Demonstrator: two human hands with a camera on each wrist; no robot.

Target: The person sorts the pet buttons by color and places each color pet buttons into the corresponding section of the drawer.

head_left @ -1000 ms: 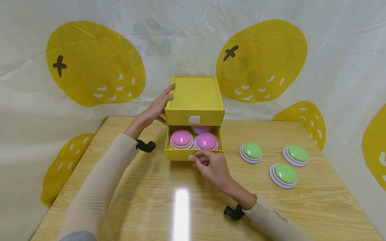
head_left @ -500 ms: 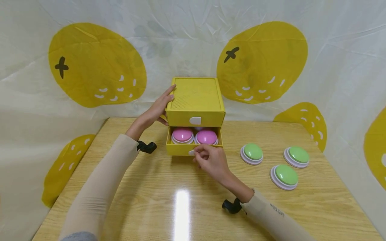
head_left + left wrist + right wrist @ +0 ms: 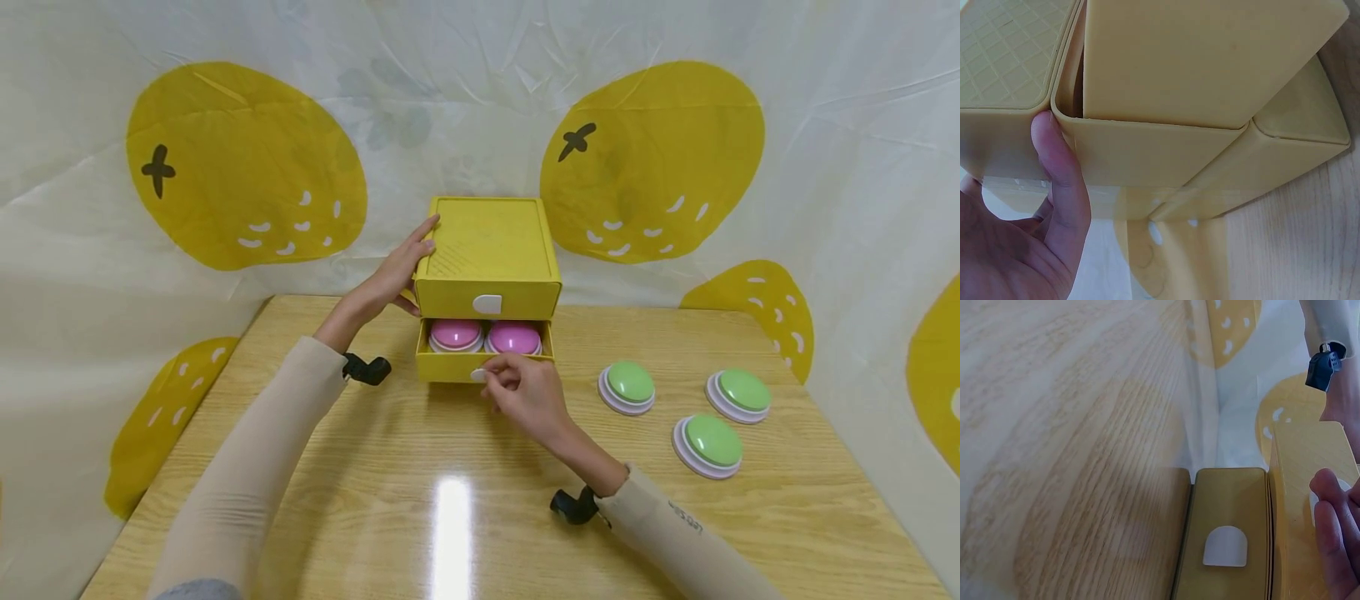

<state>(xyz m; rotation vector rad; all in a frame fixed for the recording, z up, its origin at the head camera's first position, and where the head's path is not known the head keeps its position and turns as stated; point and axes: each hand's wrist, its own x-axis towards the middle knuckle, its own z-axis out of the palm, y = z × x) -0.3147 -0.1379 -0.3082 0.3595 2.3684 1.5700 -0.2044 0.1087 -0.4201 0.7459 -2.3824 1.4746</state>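
A yellow two-drawer box stands near the back of the table. Its lower drawer is partly pulled out and holds a pink dome button beside another pink button, both on white bases. At the drawer's white tab, my right hand pinches with thumb and fingers; those fingers also show at the right edge of the right wrist view. My left hand rests against the box's left side, and its thumb lies along that wall in the left wrist view.
To the right, a green button, a second green button and a third green button sit on the wooden table. A pale cloth printed with yellow fruit hangs behind and at the sides.
My right hand has moved away from me with the lower drawer, which has slid further into the box. A third pink button at the back is now hidden. My left hand stays on the box.
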